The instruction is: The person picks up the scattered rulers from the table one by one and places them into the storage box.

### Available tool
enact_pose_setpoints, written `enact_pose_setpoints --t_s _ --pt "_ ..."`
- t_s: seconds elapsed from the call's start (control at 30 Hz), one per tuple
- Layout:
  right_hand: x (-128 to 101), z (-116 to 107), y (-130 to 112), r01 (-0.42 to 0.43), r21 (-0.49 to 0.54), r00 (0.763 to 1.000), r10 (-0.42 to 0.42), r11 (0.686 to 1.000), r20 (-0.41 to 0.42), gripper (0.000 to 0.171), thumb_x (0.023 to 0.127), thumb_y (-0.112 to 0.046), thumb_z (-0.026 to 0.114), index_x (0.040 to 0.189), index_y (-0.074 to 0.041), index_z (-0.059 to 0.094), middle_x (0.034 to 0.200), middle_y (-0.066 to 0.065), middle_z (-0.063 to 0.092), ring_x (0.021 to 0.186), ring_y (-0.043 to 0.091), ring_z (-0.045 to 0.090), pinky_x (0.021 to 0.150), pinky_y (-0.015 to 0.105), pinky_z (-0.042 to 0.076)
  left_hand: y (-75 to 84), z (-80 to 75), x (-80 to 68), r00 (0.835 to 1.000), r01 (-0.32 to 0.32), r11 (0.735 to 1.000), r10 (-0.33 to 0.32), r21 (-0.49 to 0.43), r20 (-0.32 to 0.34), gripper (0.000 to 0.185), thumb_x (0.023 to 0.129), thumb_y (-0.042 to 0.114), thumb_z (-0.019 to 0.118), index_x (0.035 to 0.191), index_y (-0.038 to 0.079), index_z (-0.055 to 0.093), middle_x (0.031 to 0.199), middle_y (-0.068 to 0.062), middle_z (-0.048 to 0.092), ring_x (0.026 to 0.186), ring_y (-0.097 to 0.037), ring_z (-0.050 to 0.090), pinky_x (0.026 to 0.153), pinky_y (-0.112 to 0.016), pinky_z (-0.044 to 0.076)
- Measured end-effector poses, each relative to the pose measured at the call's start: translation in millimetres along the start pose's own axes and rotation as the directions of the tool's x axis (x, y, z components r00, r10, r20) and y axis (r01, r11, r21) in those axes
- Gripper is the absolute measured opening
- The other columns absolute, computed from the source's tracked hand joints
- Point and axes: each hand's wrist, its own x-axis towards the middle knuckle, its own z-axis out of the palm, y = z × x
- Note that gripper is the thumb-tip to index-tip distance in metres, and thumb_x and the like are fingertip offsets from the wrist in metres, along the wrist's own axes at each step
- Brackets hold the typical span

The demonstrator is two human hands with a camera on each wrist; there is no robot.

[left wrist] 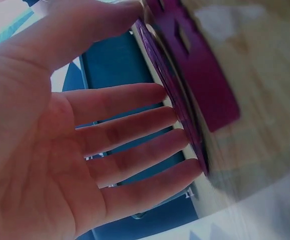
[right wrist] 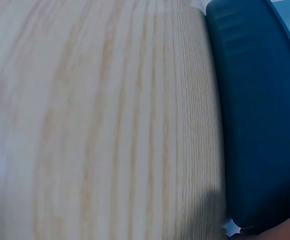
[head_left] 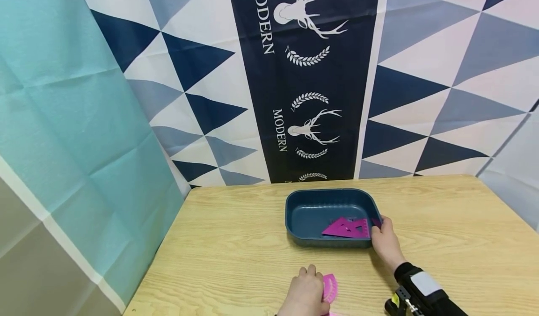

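From the head view we see the right hand gripping the near right corner of the tray, purple set squares lying just left of it, while the left hand rests on a pink protractor on the desk. At the left wrist, straight fingers touch the protractor's edge. At the right wrist we see only the tray and the desk.

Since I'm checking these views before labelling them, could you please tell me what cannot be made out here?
- Right hand, head view: its fingertips are hidden by the tray rim, so the hold is unclear; the right wrist view shows only table, tray wall and a sliver of skin.
- Protractor, head view: partly covered by the left hand; blurred in the left wrist view.
- Set squares in the tray: markings too small to read.
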Motion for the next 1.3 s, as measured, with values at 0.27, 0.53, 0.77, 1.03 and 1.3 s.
enact_pose_setpoints --t_s 0.27,0.53,0.77,1.03,1.3 --pt "0.6 0.9 -1.4 -0.002 -0.007 1.000 0.002 1.000 0.002 0.051 0.093 -0.005 0.020 0.137 0.016 0.004 0.138 0.039 0.017 0.131 0.047 0.016 0.108 0.054 0.015 -3.6 1.2 -1.3 0.998 -0.026 0.995 0.020 -0.094 -0.061 0.032 0.064 0.030 0.070 0.089 0.012 0.060 0.074 0.001 0.050 0.063 -0.012 0.045 0.047 -0.020 0.038" --pt "0.2 -0.4 -1.8 0.012 0.009 1.000 -0.012 1.000 -0.002 0.052 0.092 -0.005 0.021 0.136 0.015 0.005 0.137 0.039 0.018 0.131 0.046 0.017 0.108 0.053 0.015 -0.5 4.5 -1.6 0.980 0.007 0.998 -0.020 -0.065 -0.200 0.016 0.075 0.028 0.060 0.076 0.013 0.061 0.067 0.001 0.050 0.057 -0.014 0.045 0.044 -0.021 0.036" --pt "-2.0 1.9 0.6 0.013 -0.009 1.000 -0.013 1.000 -0.006 0.051 0.092 -0.005 0.021 0.136 0.015 0.006 0.136 0.039 0.021 0.129 0.046 0.020 0.107 0.053 0.017 1.9 4.7 0.2 0.972 0.023 0.999 -0.013 0.040 -0.233 0.016 0.082 0.024 0.058 0.071 0.013 0.059 0.061 0.003 0.053 0.052 -0.010 0.047 0.041 -0.020 0.038" --pt "-2.8 1.5 -0.8 0.013 0.003 1.000 -0.013 1.000 0.003 0.051 0.093 -0.006 0.020 0.136 0.016 0.005 0.137 0.040 0.019 0.130 0.047 0.019 0.106 0.054 0.018 1.9 7.8 6.2 0.949 0.006 0.997 0.018 0.075 -0.313 0.014 0.081 0.019 0.062 0.070 0.013 0.058 0.058 0.004 0.055 0.048 -0.008 0.050 0.040 -0.019 0.038" --pt "-3.2 2.0 -1.7 0.007 -0.030 1.000 -0.008 1.000 -0.007 0.051 0.092 -0.007 0.020 0.136 0.016 0.006 0.136 0.041 0.020 0.129 0.048 0.019 0.105 0.055 0.019 -1.5 3.3 7.8 0.962 -0.016 0.996 0.038 0.083 -0.272 0.010 0.073 0.007 0.065 0.076 0.012 0.056 0.062 0.002 0.057 0.053 -0.009 0.056 0.043 -0.020 0.042"
